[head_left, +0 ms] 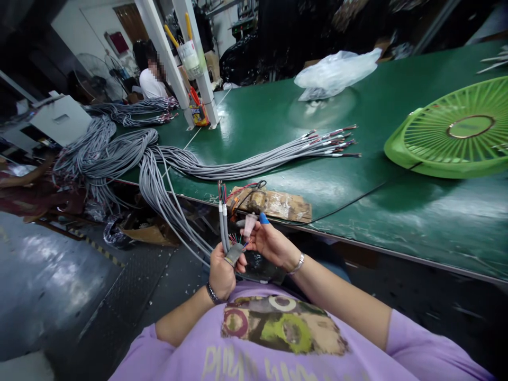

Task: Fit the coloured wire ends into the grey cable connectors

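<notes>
My left hand (223,272) is closed round grey cables (223,225) whose stripped ends, with thin coloured wires, stick up above it. The same hand holds a flat grey piece (234,254) between thumb and fingers; its exact kind is unclear. Fine coloured wires fan out at the upper edge of this piece. Just to the right, my right hand (273,244) has its fingertips pinched together at those thin wires (246,244). It wears a blue finger cot (263,218) and a pale pinkish one (249,225). Its fingertips partly hide the wire ends.
A long bundle of grey cables (238,168) lies across the green table (357,211), heaped at the left. A worn wooden block (286,205) sits at the table edge. Right stands a green fan (456,132); behind lies a plastic bag (337,74). A person (153,82) is at the back.
</notes>
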### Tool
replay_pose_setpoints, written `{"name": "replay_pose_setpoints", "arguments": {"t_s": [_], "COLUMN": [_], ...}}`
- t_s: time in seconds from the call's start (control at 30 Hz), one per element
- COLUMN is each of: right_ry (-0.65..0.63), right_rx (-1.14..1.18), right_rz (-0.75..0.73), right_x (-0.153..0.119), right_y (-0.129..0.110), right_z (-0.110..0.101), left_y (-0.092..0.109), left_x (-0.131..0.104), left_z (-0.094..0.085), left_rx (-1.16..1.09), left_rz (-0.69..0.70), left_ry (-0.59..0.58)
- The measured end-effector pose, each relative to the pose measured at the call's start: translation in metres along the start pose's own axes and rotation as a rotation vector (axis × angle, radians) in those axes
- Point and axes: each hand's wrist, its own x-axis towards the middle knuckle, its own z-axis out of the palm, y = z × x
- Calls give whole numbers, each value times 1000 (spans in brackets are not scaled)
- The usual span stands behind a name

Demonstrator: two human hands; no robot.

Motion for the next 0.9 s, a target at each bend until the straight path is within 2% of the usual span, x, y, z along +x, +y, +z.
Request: {"name": "replay_pose_setpoints", "arguments": {"t_s": [0.1, 0.3, 0.57, 0.9], "right_ry": [-42, 72, -10, 22], "right_rx": [-125, -438, -559, -665], "right_rz": [42, -136, -192, -145], "right_x": [-11, -26, -29, -28], "right_y": [4, 10, 3, 3], "right_z": [-1, 1, 7, 6], "left_y": [-4, -15, -11, -18], "left_x": [1, 4, 4, 3], "left_z": [-2, -7, -12, -11], "left_rx": [0, 56, 186, 192], "left_rz": [4, 24, -97, 7], "left_ry": [-7, -33, -232, -135]}}
